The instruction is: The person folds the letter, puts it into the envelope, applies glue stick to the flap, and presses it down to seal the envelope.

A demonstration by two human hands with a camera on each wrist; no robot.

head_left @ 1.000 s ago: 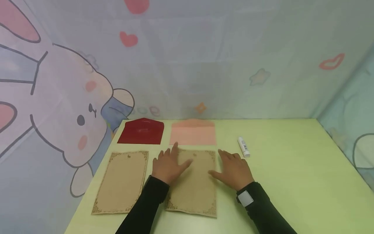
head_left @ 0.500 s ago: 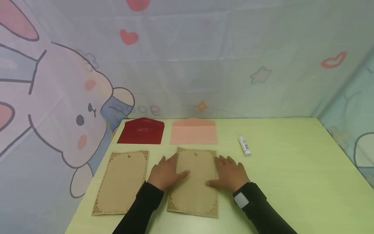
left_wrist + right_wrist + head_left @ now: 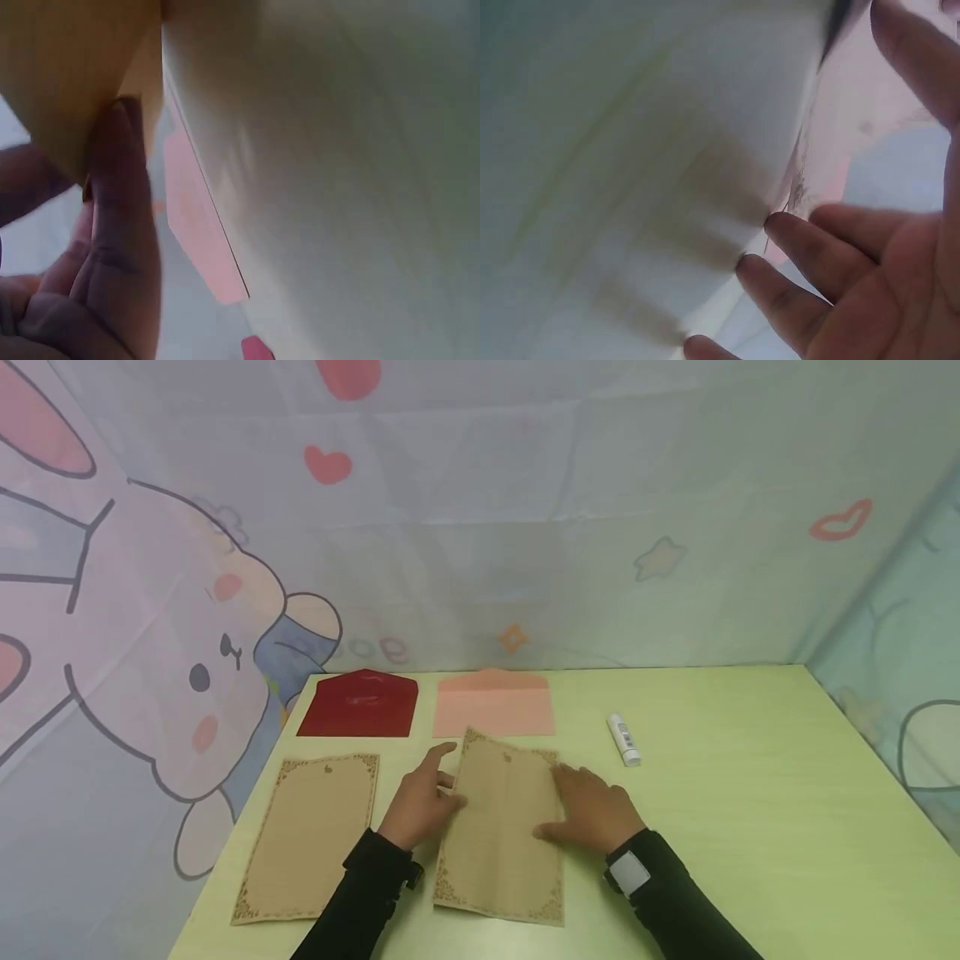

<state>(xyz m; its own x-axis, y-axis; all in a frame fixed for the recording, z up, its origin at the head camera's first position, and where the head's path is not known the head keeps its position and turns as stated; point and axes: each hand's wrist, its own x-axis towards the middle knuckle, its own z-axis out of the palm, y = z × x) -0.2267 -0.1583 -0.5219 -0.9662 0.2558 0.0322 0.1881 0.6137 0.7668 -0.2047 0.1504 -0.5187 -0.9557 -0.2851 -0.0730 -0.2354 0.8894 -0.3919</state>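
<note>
Paper [image 3: 498, 847], creased, rectangular, between 2 hands [image 3: 417, 803] [image 3: 600, 811]

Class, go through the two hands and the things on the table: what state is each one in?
Right sheet: left edge raised, creased down the middle
Left sheet: lying unfolded
Red envelope: flap open
Pink envelope: flap open
Tube: on its side
Left hand: pinching right sheet's left edge
Right hand: resting at right sheet's right edge

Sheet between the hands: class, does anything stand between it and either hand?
Nothing visible does: the left hand pinches the left edge of the sheet, and the right hand lies at its right edge.
</note>
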